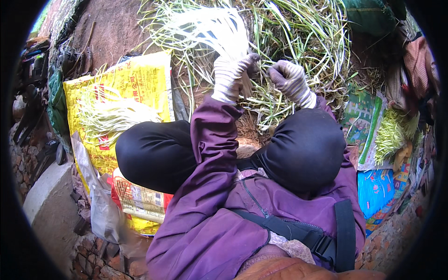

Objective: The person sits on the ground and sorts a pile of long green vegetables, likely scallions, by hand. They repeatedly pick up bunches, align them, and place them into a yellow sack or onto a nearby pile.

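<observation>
My left hand (229,78), in a striped knit glove with darkened fingertips, grips a bunch of pale blanched chives (224,33). The leaves fan up and to the left, washed out by bright light, and the stalk ends hang below the fist. Close to its right, my right hand (288,80) wears a matching glove with its fingers curled in. Whether a thin strand is pinched in those fingers is unclear. Beyond and under both hands spreads a large heap of loose green and straw-coloured chives (308,45).
A pile of pale chives (119,112) lies on a yellow printed sack (119,84) to the left. More yellowish chives (390,134) rest on printed sheeting at the right, above a blue plastic package (374,192). A concrete block (49,192) stands at lower left, near broken bricks (94,259).
</observation>
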